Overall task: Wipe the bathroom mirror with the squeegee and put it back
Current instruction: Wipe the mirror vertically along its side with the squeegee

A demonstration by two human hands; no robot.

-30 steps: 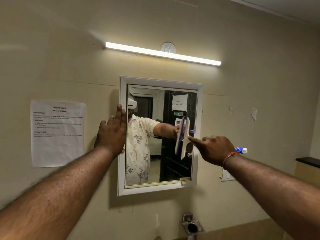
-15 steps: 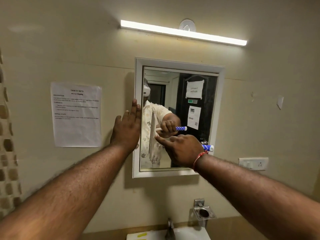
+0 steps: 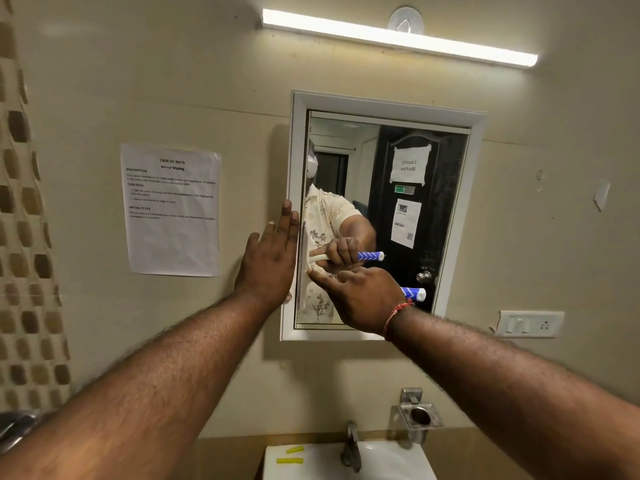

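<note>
The white-framed mirror (image 3: 479, 209) hangs on the beige wall. My right hand (image 3: 367, 299) grips the squeegee (image 3: 414, 293) by its blue-and-white handle; the handle's end sticks out right of my wrist. The blade is pressed upright against the glass at the mirror's far left edge, mostly hidden by my hand. My left hand (image 3: 268, 263) lies flat with fingers apart against the left side of the frame, holding nothing. The reflection shows the same grip on the handle.
A printed task sheet (image 3: 172, 209) is taped to the wall at left. Below are a white sink (image 3: 391, 460) with a tap (image 3: 350, 445), a metal holder (image 3: 419, 415), and a switch plate (image 3: 528, 323) at right. A tube light (image 3: 398, 36) glows above.
My right hand has drawn the squeegee across the glass from the right side to the left edge. The left hand has stayed on the frame. My view has tilted down, showing the sink.
</note>
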